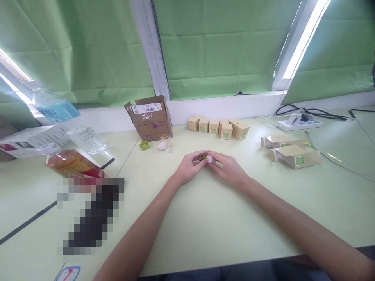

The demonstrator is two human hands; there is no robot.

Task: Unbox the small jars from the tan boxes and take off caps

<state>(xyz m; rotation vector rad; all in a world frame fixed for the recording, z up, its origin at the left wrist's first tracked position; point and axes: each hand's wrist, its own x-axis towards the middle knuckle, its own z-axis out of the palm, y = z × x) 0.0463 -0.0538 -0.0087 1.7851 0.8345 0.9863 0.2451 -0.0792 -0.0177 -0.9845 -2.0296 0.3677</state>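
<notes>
My left hand [189, 169] and my right hand [230, 168] meet above the middle of the table, fingertips nearly touching. Between them is a small pinkish-white figurine [210, 159], pinched by my right fingers. A small green piece [204, 156] shows against it, gripped by my left fingertips and partly hidden. Whether the two parts are joined, I cannot tell. Farther back on the left lie a green cup-shaped piece [144, 145], another pinkish-white figurine [162, 146] and some clear plastic pieces [170, 147] with yellow bits.
An opened cardboard box [154, 127] stands by the wall, with several small tan boxes [213, 126] right of it. Two opened tan cartons [295, 156] lie at right, before a power strip [301, 124]. Bottles [73, 162] and a blurred dark object [93, 218] occupy the left.
</notes>
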